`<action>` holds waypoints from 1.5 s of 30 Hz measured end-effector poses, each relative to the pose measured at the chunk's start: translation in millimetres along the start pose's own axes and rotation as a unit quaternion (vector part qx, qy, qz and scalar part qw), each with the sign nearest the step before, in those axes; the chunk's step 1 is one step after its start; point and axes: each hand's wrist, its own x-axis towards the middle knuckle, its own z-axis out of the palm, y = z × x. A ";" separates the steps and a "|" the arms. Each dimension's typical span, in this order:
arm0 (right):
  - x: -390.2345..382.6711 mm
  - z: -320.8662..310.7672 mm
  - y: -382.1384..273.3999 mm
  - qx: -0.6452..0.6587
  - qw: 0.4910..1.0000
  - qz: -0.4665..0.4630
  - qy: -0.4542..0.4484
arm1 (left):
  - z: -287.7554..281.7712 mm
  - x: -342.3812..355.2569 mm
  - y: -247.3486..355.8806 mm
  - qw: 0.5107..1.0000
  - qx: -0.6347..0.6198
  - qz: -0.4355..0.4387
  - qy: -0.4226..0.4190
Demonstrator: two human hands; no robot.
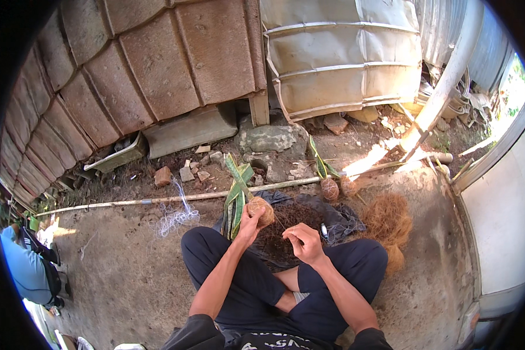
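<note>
My left hand is wrapped round a ball of brown coconut fibre, held up over my crossed legs. Long green snake plant leaves with yellow edges stand out from the ball's left side. A thin thread runs from the ball toward my right hand, whose fingers are pinched together on it. Beneath both hands, dark loose soil lies on a black plastic sheet. A small white object, perhaps a spool or bottle, rests at the soil's right side.
Loose coconut fibre is heaped by my right knee. Two fibre balls, one with a leaf, sit beyond the sheet. Tangled pale string lies left, near a long bamboo pole. A person in blue is at far left.
</note>
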 end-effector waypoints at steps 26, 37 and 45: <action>-4.6 7.2 -2.9 0.063 0.993 0.098 -0.006 | -5.3 -1.4 -4.6 0.993 0.054 -0.094 -0.042; -6.2 9.7 -0.5 0.052 0.993 0.101 -0.041 | -6.0 1.2 -3.2 0.994 0.030 -0.096 -0.042; -6.2 11.1 1.6 0.055 0.992 0.108 -0.031 | -6.5 0.1 0.0 0.984 -0.033 -0.154 -0.084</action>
